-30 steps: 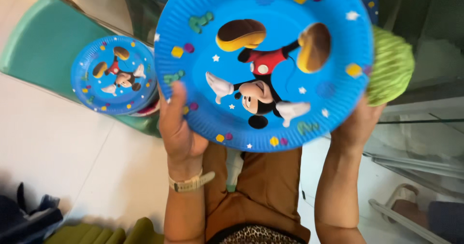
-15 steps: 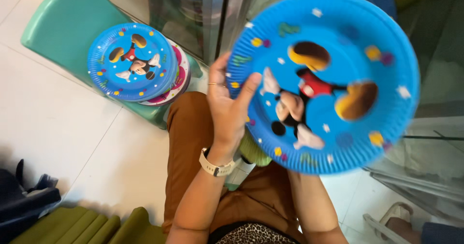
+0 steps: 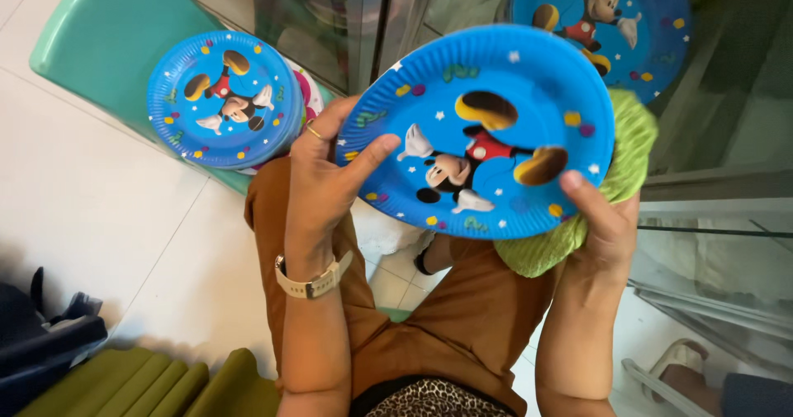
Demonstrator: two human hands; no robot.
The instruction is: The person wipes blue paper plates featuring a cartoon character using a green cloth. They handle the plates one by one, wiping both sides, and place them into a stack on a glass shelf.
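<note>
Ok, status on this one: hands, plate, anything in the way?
Left hand and right hand grip blue paper plate by opposite rims. Green cloth under right hand. Plate stack apart on green stool.

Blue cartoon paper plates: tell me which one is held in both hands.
The large tilted blue paper plate in the middle, gripped by the left hand and right hand. The other blue plate lies atop a stack on the green seat.

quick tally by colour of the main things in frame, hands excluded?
Blue: 2, the held paper plate and the plate stack; a third blue plate up top is a glass reflection, not counted.
Green: 2, cloth and mint stool.
White: 1, wristwatch.
Total: 5
</note>
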